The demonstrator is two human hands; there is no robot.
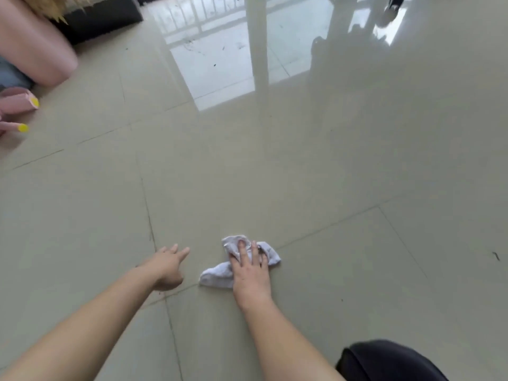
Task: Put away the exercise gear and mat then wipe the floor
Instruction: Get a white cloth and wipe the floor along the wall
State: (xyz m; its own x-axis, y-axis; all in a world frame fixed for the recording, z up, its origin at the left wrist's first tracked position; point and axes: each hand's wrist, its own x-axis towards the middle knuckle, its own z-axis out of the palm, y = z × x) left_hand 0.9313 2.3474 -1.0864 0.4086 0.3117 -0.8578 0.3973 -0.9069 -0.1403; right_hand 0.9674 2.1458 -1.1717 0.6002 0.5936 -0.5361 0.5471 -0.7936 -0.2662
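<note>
Cloth (217, 274), white and crumpled, lies on the floor (330, 174) near a tile joint, low in the centre of view. R hand (251, 270) presses flat on top of it, fingers straight and slightly spread; grip released, nothing pinched. L hand (166, 266) is just beside the cloth to its left, not touching it, fingers loosely stretched fwd over the tile, grip released, holding nothing. Pink rolled mat (35, 50) sits far off at upper left, w/ a black block (104, 15) behind it. Below the mat, at the left edge, are pink handles (19, 104) w/ yellow tips. Dark fabric (384, 361) shows at bottom right. Floor is glossy, reflecting a window.
</note>
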